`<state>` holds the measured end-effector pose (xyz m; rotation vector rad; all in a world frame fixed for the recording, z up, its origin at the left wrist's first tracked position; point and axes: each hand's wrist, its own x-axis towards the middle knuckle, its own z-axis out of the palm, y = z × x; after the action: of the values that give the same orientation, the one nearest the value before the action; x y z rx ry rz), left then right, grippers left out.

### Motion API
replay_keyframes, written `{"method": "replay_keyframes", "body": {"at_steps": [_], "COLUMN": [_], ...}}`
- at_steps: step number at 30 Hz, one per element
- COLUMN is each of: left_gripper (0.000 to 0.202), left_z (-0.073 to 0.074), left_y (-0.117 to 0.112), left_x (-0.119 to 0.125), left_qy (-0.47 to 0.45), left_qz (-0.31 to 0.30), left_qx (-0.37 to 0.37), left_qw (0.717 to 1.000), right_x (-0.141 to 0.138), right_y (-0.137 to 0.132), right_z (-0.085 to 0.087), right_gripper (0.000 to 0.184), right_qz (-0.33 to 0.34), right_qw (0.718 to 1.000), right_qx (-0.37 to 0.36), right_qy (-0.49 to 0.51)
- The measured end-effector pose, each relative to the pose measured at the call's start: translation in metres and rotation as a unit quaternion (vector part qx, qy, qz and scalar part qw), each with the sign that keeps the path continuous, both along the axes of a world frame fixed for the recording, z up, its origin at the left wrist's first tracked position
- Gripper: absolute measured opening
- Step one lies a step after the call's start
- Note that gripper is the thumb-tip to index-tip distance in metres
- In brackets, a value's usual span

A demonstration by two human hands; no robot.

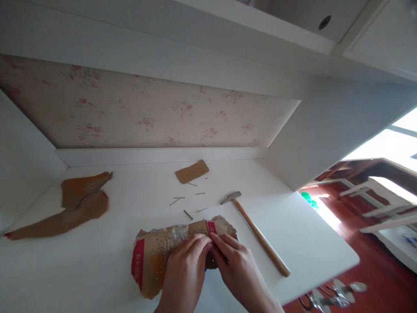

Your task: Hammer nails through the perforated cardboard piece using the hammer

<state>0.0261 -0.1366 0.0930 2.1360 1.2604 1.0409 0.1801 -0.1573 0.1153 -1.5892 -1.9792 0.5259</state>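
Observation:
A torn sheet of brown cardboard (153, 248) with red printed bands and many small punched holes lies at the front of the white desk. My left hand (187, 261) is closed on its near edge, right of the middle. Pressed close beside it, my right hand (234, 261) pinches the same cardboard by a red band. The fingertips meet, and what lies between them is partly hidden. A strip of clear tape (177, 233) shines on the cardboard. Just beyond it lie several loose nails, among them a thick nail (188, 214).
A hammer (260, 237) with a wooden handle lies to the right. Behind the nails is a small perforated cardboard piece (193, 171). Torn cardboard (78, 204) rests at the left. A white side panel (325, 126) and an overhead shelf (195, 48) enclose the desk.

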Motion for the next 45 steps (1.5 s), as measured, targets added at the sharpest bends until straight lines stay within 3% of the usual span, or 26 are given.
{"method": "replay_keyframes", "body": {"at_steps": [4, 7, 9, 12, 16, 18, 20, 23, 29, 35, 38, 42, 45], "left_gripper": [0.019, 0.019, 0.020, 0.021, 0.024, 0.024, 0.024, 0.023, 0.023, 0.026, 0.026, 0.026, 0.025], "left_z": [0.001, 0.001, 0.001, 0.002, 0.004, 0.004, 0.004, 0.002, -0.001, -0.002, -0.001, 0.002, 0.001], "left_y": [-0.001, -0.002, -0.002, -0.002, -0.001, -0.001, 0.000, 0.000, -0.001, -0.001, 0.000, 0.002, 0.003], "left_x": [0.002, 0.004, 0.006, 0.008, 0.011, 0.011, 0.010, 0.009, 0.009, 0.009, 0.008, 0.006, 0.005], "left_qy": [0.031, 0.057, 0.076, 0.107, 0.122, 0.115, 0.104, 0.096, 0.114, 0.141, 0.138, 0.128, 0.123], "left_qz": [0.008, 0.016, 0.026, 0.029, 0.025, 0.023, 0.022, 0.023, 0.013, -0.012, -0.025, -0.031, -0.030], "left_qx": [0.001, 0.027, 0.052, 0.080, 0.100, 0.095, 0.088, 0.094, 0.111, 0.087, 0.082, 0.072, 0.081], "left_qw": [0.999, 0.998, 0.995, 0.991, 0.987, 0.988, 0.990, 0.991, 0.987, 0.986, 0.987, 0.989, 0.989], "right_x": [0.012, 0.029, 0.044, 0.070, 0.095, 0.097, 0.092, 0.084, 0.080, 0.062, 0.063, 0.079, 0.092], "right_y": [-0.009, -0.013, -0.010, 0.000, 0.013, 0.014, 0.013, 0.012, 0.015, 0.007, 0.007, 0.012, 0.017], "right_z": [0.014, 0.022, 0.019, 0.002, -0.033, -0.044, -0.050, -0.051, -0.047, -0.025, -0.027, -0.043, -0.057], "right_gripper": [0.027, 0.023, 0.026, 0.034, 0.043, 0.044, 0.041, 0.040, 0.040, 0.040, 0.039, 0.038, 0.042], "right_qz": [-0.055, -0.144, -0.203, -0.244, -0.259, -0.258, -0.249, -0.245, -0.279, -0.233, -0.258, -0.277, -0.297], "right_qw": [0.997, 0.985, 0.975, 0.969, 0.961, 0.962, 0.968, 0.965, 0.960, 0.953, 0.957, 0.959, 0.941], "right_qx": [0.044, 0.063, 0.055, 0.021, 0.024, 0.010, -0.029, -0.068, 0.004, -0.070, -0.046, -0.003, -0.046], "right_qy": [0.044, 0.075, 0.074, 0.029, -0.099, -0.091, -0.023, 0.066, 0.002, 0.183, 0.128, -0.058, -0.157]}}
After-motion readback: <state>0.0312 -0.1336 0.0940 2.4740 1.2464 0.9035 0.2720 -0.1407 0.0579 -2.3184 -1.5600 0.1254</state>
